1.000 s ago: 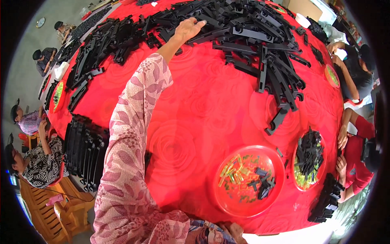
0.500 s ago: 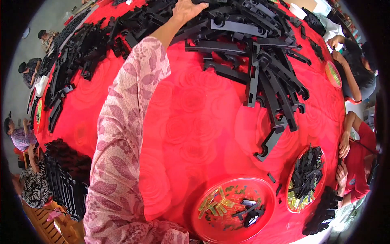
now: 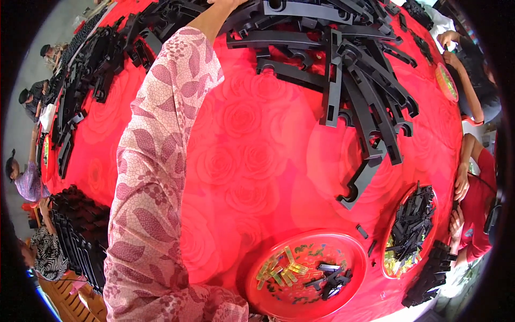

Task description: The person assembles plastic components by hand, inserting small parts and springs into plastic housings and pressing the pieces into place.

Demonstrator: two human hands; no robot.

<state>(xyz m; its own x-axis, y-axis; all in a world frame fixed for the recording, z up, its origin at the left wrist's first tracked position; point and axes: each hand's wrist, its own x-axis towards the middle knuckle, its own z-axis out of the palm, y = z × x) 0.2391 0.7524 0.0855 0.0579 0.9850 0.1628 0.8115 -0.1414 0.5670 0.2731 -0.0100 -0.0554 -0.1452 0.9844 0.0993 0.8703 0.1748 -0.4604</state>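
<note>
At the far left, a jumbled row of black parts runs along the red tablecloth; nearer on that side stands a close-packed stack of black pieces. A knock could set the stack sliding, since its pieces lean together.

Right of it, the patterned sleeve reaches from near to far. The left hand is cut off by the edge of the view, so I cannot tell whether its fingers are apart, together or clamped on something; the right hand is out of view. Close by, at the far middle and right, lies the heap of long black bars with hooked ends. They cross and overlap, so drawing one out could drag its neighbours if a hook catches. The loose cuff could also snag on a jutting end.

At the near middle, a round red bowl holds yellowish strips and small black parts. A sweep of the elbow might tip it, the sleeve being near its rim. Farther right, two loose pieces could be brushed away unnoticed. An oval red tray is piled with dark pieces; jostling might spill them toward the person in red at the right.
</note>
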